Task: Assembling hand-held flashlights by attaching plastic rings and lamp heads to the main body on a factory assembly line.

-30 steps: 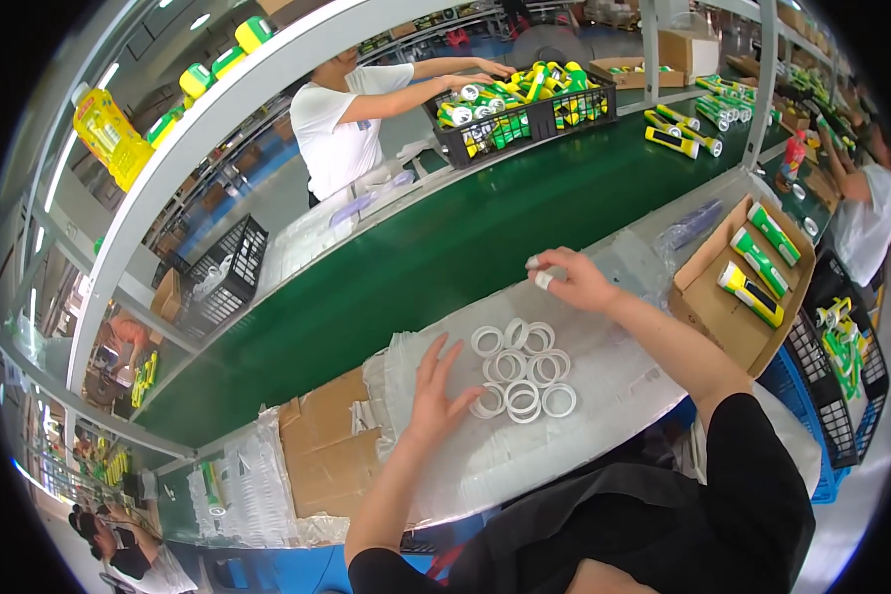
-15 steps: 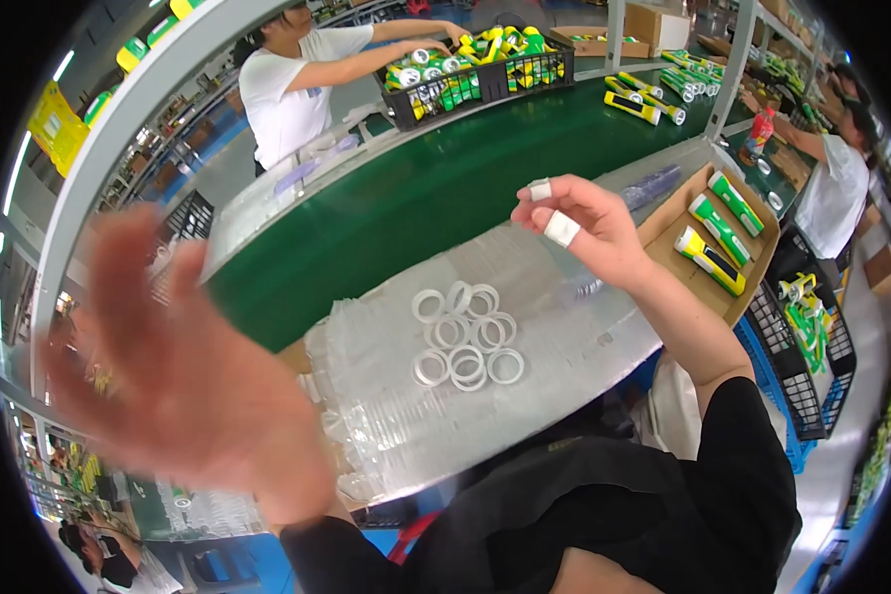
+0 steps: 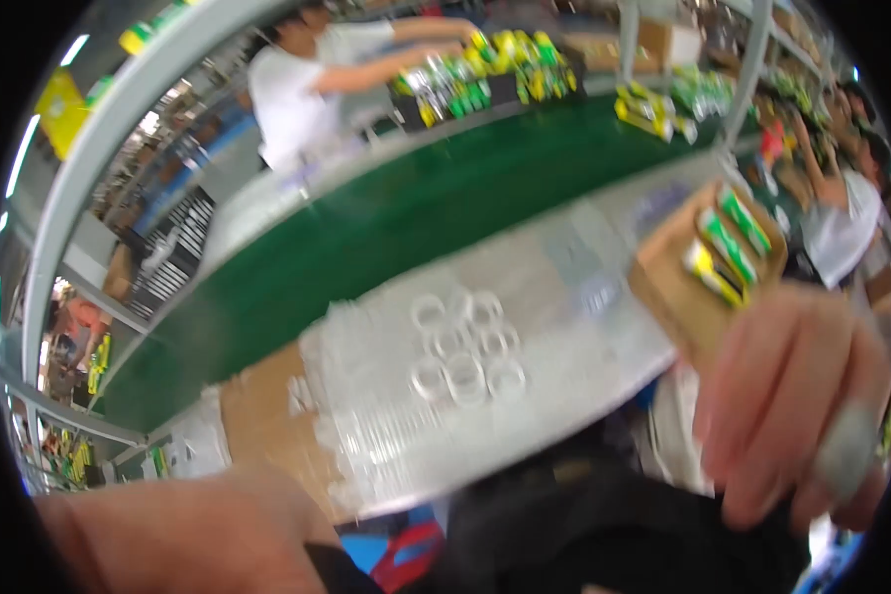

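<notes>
My left hand (image 3: 188,530) is a blurred shape low at the left edge, its fingers cut off or hidden. At the right, my right hand (image 3: 787,396) is raised close to the camera, fingers bent downward and smeared by motion, with white tape on one digit. Whether it holds anything does not show. Just beyond it is a shallow cardboard box (image 3: 668,287) with green, white and yellow flashlight-like tubes (image 3: 728,247) in it. Several pale, translucent rings (image 3: 468,398) lie in a cluster on the plastic-covered work surface (image 3: 396,445), apart from both hands.
A green conveyor belt (image 3: 366,228) runs behind the work surface. Across it, a co-worker (image 3: 292,99) reaches into a black crate (image 3: 505,91) full of similar tubes. More tubes (image 3: 648,109) lie at the belt's far right. A grey metal post (image 3: 747,74) stands there.
My left hand has dropped from the left side to the lower edge. My right hand has moved from above the work surface rightward and down, close to the camera. The view has shifted slightly.
</notes>
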`<control>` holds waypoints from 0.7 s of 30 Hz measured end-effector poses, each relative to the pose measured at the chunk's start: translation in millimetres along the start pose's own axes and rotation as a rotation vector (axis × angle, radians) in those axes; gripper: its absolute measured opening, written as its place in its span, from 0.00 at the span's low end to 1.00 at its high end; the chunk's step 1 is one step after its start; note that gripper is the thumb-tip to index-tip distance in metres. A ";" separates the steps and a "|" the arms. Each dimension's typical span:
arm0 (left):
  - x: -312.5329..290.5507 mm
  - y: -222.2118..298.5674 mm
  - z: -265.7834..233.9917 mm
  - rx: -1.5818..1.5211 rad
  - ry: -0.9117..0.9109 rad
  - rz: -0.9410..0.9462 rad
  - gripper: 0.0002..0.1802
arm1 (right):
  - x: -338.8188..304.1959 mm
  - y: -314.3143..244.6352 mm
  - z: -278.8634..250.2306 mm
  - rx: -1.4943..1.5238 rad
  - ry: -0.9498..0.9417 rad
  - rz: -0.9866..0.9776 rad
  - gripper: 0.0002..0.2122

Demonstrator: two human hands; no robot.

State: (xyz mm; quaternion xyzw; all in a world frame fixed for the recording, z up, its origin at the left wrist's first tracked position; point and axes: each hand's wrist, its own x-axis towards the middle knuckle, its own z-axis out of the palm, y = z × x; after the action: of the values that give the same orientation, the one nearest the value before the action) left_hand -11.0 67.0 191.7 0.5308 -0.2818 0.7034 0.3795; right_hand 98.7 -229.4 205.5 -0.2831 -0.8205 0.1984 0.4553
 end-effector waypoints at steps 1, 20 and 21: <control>11.6 -12.3 4.2 -0.007 0.022 0.105 0.37 | 6.4 1.7 0.1 0.001 0.123 0.010 0.15; 78.7 -48.9 45.0 -0.084 0.090 0.497 0.32 | 61.6 -41.0 42.3 -0.235 0.820 -0.078 0.09; 76.0 -47.8 42.4 -0.078 0.104 0.495 0.31 | 61.2 -44.5 44.2 -0.282 0.806 -0.088 0.09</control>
State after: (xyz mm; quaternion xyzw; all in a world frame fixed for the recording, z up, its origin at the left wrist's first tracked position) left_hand 40.1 77.4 276.2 0.3938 -0.4101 0.7898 0.2301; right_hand 22.0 -226.8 248.0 -0.3623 -0.6074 -0.0617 0.7043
